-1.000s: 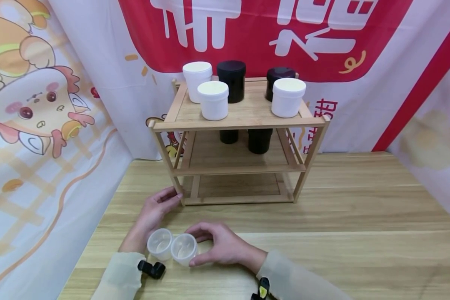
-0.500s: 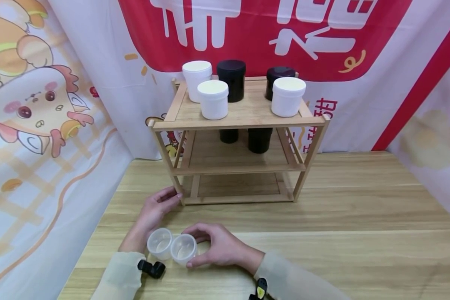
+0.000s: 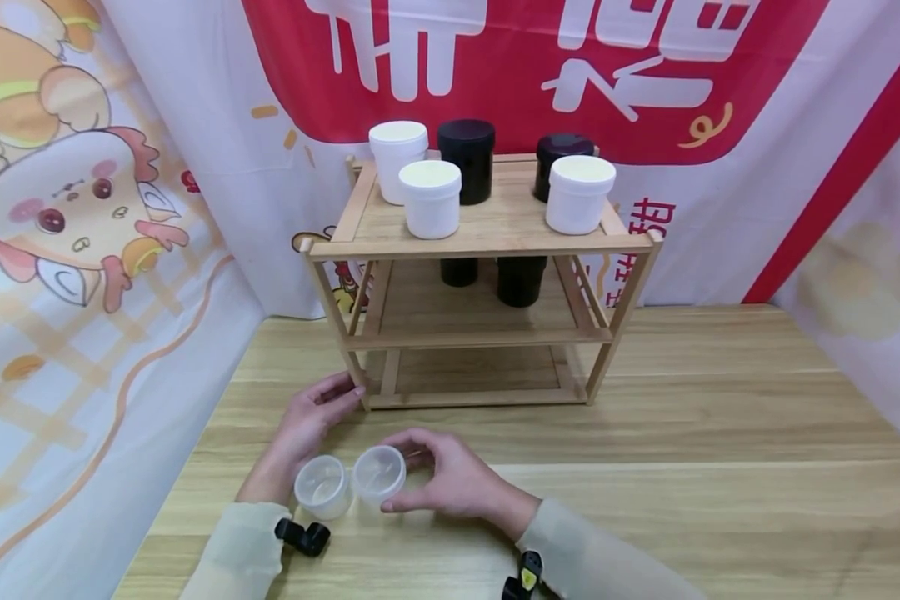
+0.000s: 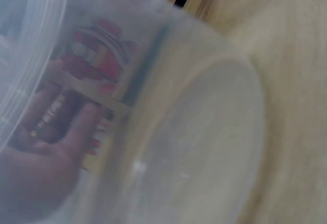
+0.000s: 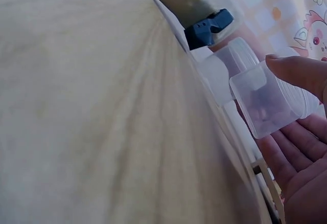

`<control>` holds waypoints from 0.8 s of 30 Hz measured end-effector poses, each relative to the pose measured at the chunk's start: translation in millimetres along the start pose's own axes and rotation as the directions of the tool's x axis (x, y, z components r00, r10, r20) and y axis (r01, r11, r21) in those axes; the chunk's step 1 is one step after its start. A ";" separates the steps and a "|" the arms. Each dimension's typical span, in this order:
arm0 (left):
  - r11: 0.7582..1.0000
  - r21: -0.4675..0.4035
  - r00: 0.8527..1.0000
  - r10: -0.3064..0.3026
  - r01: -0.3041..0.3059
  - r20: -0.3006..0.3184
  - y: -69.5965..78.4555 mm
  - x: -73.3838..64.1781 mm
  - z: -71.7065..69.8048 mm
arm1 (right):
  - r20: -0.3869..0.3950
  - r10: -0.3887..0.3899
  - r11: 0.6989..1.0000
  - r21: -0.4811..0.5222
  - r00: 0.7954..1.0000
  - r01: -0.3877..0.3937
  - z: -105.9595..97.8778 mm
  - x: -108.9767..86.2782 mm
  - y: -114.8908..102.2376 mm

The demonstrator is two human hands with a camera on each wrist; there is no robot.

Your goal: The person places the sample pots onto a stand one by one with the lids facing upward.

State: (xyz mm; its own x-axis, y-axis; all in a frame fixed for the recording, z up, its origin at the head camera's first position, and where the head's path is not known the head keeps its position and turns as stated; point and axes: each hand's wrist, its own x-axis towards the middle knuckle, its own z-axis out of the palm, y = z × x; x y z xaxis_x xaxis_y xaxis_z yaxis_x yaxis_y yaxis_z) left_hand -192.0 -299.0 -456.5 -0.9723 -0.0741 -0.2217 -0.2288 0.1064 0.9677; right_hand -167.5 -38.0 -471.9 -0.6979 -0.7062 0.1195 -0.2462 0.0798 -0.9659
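My right hand (image 3: 457, 479) holds a clear plastic cup (image 3: 379, 473) by its side, thumb in front and fingers behind. In the right wrist view this cup (image 5: 265, 101) looks slightly raised from the table. Just left of it, a second clear cup (image 3: 322, 487) stands upright beside my left forearm. My left hand (image 3: 311, 421) grips the front left leg of the wooden rack (image 3: 487, 337) near its foot. The left wrist view is mostly filled by the clear wall of a cup (image 4: 204, 132), with the left hand (image 4: 41, 173) blurred behind it.
White lidded jars (image 3: 430, 200) and black lidded jars (image 3: 467, 162) stand on the rack's top shelf. Two black containers (image 3: 520, 281) sit on the middle shelf. Printed cloth (image 3: 780, 167) hangs behind and along both sides of the wooden table (image 3: 720, 467).
My right hand has moved the clear cup a little right and away from me, opening a gap from the second cup. My left hand stays at the rack leg.
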 end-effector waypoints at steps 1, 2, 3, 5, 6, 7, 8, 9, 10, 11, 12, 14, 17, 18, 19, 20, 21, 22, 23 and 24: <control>1.000 0.001 1.000 -0.001 0.001 0.003 -0.1 0.4 -0.1 | -0.008 -0.001 1.000 0.000 1.000 0.001 -1.4 0.3 -0.5; 1.000 0.003 1.000 0.002 -0.002 0.004 -0.3 0.8 -0.1 | -0.016 0.001 1.000 0.003 1.000 -0.001 -2.9 0.6 -1.4; 1.000 -0.001 1.000 0.006 -0.006 0.004 -0.6 1.1 0.0 | -0.023 0.010 1.000 0.011 1.000 -0.009 -4.4 0.8 -2.7; 1.000 -0.004 1.000 0.015 -0.015 -0.001 -1.4 1.3 0.4 | -0.040 0.022 1.000 0.015 0.999 -0.021 -7.5 1.2 -5.2; 1.000 -0.006 1.000 0.017 -0.017 -0.003 -1.8 1.4 0.4 | -0.050 0.028 1.000 0.013 0.998 -0.028 -9.3 1.4 -6.3; 1.000 -0.008 1.000 0.019 -0.019 -0.006 -2.1 1.5 0.5 | -0.061 0.034 0.999 0.009 0.998 -0.033 -11.3 1.5 -7.7; 1.000 -0.009 1.000 0.021 -0.021 -0.009 -2.4 1.4 0.5 | -0.075 0.043 0.999 0.006 0.996 -0.043 -13.5 1.5 -9.0; 1.000 -0.009 1.000 0.021 -0.021 -0.011 -2.5 1.4 0.4 | -0.089 0.044 0.999 0.001 0.995 -0.044 -15.9 1.7 -10.5; 1.000 -0.006 1.000 0.020 -0.020 -0.012 -2.2 1.2 0.4 | -0.103 0.044 0.999 -0.003 0.994 -0.044 -18.6 1.8 -12.1; 1.000 -0.005 1.000 0.016 -0.017 -0.010 -2.0 1.2 0.2 | -0.115 0.039 0.999 -0.004 0.993 -0.040 -21.4 2.0 -14.0; 1.000 -0.004 1.000 0.016 -0.016 -0.007 -1.6 1.2 0.0 | -0.127 0.030 1.000 -0.005 0.991 -0.030 -24.4 2.1 -16.2; 1.000 0.001 1.000 0.011 -0.011 0.002 -0.6 1.0 -0.4 | -0.149 0.009 1.000 -0.008 0.989 -0.011 -30.6 2.0 -21.0; 1.000 -0.004 1.000 0.010 -0.010 0.010 0.2 0.7 -0.8 | -0.178 -0.033 0.999 -0.040 0.984 0.026 -40.7 1.7 -29.6; 1.000 -0.006 1.000 0.013 -0.012 0.013 0.1 0.7 -0.8 | -0.190 -0.043 0.998 -0.054 0.981 0.033 -44.3 1.2 -33.0; 1.000 -0.008 1.000 0.014 -0.014 0.014 0.0 0.7 -0.8 | -0.203 -0.054 0.997 -0.067 0.978 0.041 -48.1 0.6 -36.3; 1.000 -0.013 1.000 0.017 -0.017 0.014 -0.5 0.9 -0.9 | -0.215 -0.065 0.995 -0.086 0.974 0.047 -52.1 -0.1 -40.1; 1.000 -0.015 1.000 0.020 -0.020 0.013 -0.9 1.1 -0.7 | -0.228 -0.077 0.993 -0.100 0.971 0.056 -56.2 -1.0 -43.6; 1.000 -0.013 1.000 0.024 -0.024 0.015 -1.1 1.1 -0.5 | -0.241 -0.085 0.992 -0.108 0.967 0.060 -60.5 -2.0 -47.7; 1.000 -0.015 1.000 0.026 -0.026 0.014 -1.4 1.2 -0.5 | -0.254 -0.092 0.991 -0.118 0.963 0.064 -64.8 -3.3 -52.1; 0.999 -0.014 0.999 0.029 -0.029 0.015 -1.6 1.3 -0.5 | -0.269 -0.101 0.990 -0.123 0.958 0.070 -69.2 -4.6 -56.2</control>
State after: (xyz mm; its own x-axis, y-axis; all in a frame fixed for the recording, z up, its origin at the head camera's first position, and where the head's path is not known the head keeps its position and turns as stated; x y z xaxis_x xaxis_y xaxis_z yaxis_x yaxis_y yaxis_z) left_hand -192.8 -299.7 -458.3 -0.9791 -0.0560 -0.1956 -0.2003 0.0949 0.9751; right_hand -197.0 9.5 -402.3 -0.8247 -0.4950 0.2737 -0.3750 0.1162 -0.9197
